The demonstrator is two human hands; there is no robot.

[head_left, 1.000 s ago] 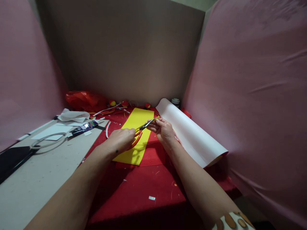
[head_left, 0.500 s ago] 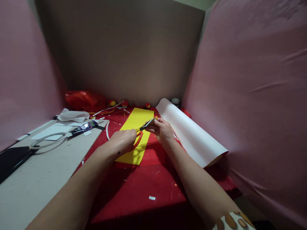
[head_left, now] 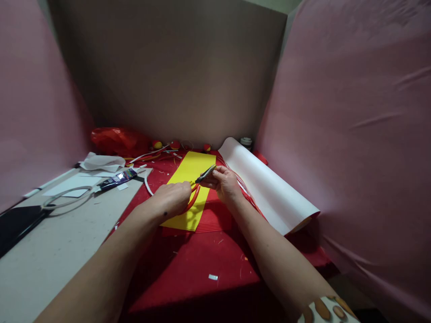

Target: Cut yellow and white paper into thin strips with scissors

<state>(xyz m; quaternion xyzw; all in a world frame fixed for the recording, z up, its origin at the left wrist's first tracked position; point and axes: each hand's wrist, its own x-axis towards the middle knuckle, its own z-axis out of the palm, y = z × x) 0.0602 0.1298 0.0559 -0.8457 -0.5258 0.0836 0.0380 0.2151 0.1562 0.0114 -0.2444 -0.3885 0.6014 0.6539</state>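
My left hand [head_left: 175,197] is closed round the orange-red handles of a pair of scissors [head_left: 194,200], whose blades point up and to the right. Fingers pinched together, my right hand [head_left: 228,183] is at the blade tips, on a small yellow piece [head_left: 214,167] that mostly hides behind the fingers and blades. Below both hands lies a yellow sheet [head_left: 191,168], partly covering a red corrugated sheet [head_left: 215,213].
A large white roll [head_left: 269,188] lies at the right. Grey board [head_left: 77,242] at the left bears a dark tube [head_left: 117,179] and white papers [head_left: 101,162]. A red plastic bag [head_left: 119,140] and small red-yellow balls [head_left: 175,145] sit along the back wall. Scraps dot the red cloth [head_left: 188,278].
The scissor blades have come closer together. My right hand has shifted slightly left with the yellow piece, while my left hand keeps nearly the same place.
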